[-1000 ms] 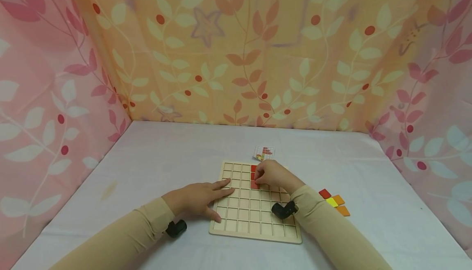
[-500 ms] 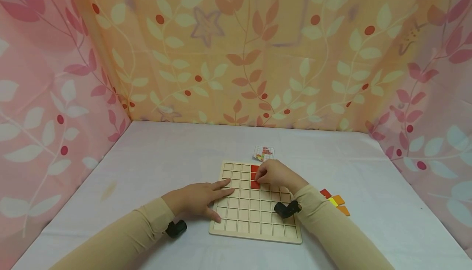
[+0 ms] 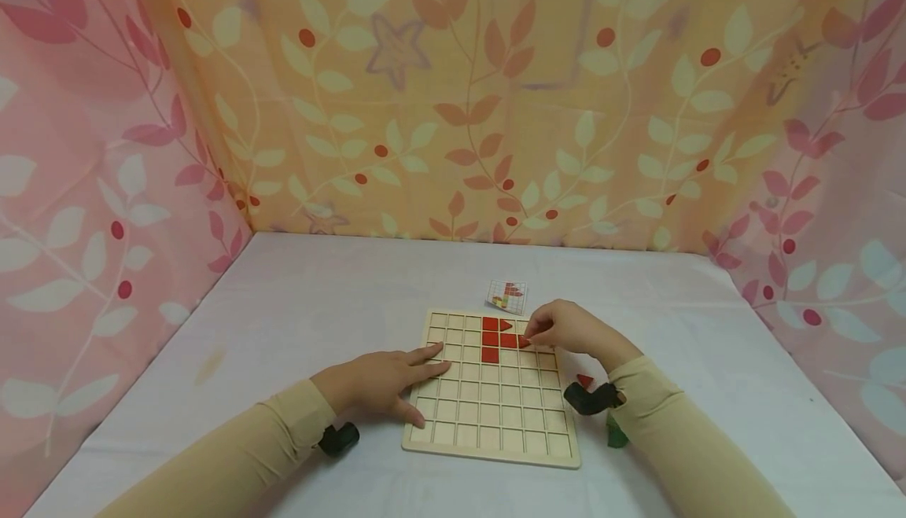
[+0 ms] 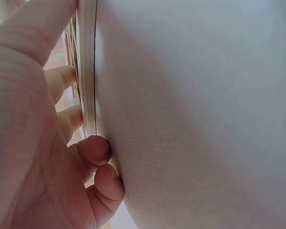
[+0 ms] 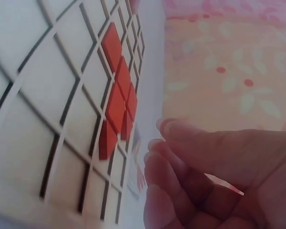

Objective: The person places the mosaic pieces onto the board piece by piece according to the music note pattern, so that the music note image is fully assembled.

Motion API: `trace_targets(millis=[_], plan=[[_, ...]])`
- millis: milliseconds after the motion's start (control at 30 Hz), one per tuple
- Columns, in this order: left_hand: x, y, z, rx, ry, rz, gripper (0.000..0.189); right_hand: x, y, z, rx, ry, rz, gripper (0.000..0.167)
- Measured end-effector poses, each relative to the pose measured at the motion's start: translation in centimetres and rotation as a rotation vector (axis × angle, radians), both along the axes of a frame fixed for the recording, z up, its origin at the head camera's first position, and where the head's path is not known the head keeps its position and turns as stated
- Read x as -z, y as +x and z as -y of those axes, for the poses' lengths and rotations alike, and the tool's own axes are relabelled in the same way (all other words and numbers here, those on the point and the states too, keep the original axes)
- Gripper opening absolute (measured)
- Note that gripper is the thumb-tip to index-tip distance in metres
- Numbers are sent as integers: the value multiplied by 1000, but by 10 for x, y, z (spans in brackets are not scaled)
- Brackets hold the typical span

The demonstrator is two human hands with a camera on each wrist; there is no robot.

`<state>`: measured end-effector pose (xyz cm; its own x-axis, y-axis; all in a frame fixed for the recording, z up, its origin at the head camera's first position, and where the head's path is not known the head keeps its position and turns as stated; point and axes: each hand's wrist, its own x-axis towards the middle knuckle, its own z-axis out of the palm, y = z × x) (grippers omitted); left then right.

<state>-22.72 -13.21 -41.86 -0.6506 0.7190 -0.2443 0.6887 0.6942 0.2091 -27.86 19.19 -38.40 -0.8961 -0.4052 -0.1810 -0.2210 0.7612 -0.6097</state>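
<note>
A pale wooden grid board lies mid-table with several red tiles in its upper cells. My left hand rests on the board's left edge, fingers spread; in the left wrist view its fingers lie along the board's side. My right hand is over the upper right of the board, fingertips right by a red triangle tile beside a red square. In the right wrist view the thumb and loosely bent fingers hold nothing, just apart from the red triangle. Another red triangle sits in the top row.
A small printed pattern card lies beyond the board's far edge. Right of the board, a loose red triangle and a green piece lie by the right forearm, which covers part of that area. Patterned cloth walls surround the white table.
My right hand has moved right from the column of red squares, uncovering two red triangles and a red square. Its forearm now hides the orange and yellow tiles. The left hand stays put.
</note>
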Motion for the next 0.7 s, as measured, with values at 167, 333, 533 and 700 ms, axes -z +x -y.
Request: trace_targets(millis=[167,333,533,700], plan=[[0,0,1,-2,-2,1,89,-7,8,-18,23,21,34,4],[0,0,1,6,-1,-6,88,-8,21,-32,52,47,63,6],[1,-1,1,26,-2,-20,89,0,39,-46,50,39,140,7],[3,-1,1,22,-2,-20,89,6,48,-55,-8,45,163,10]])
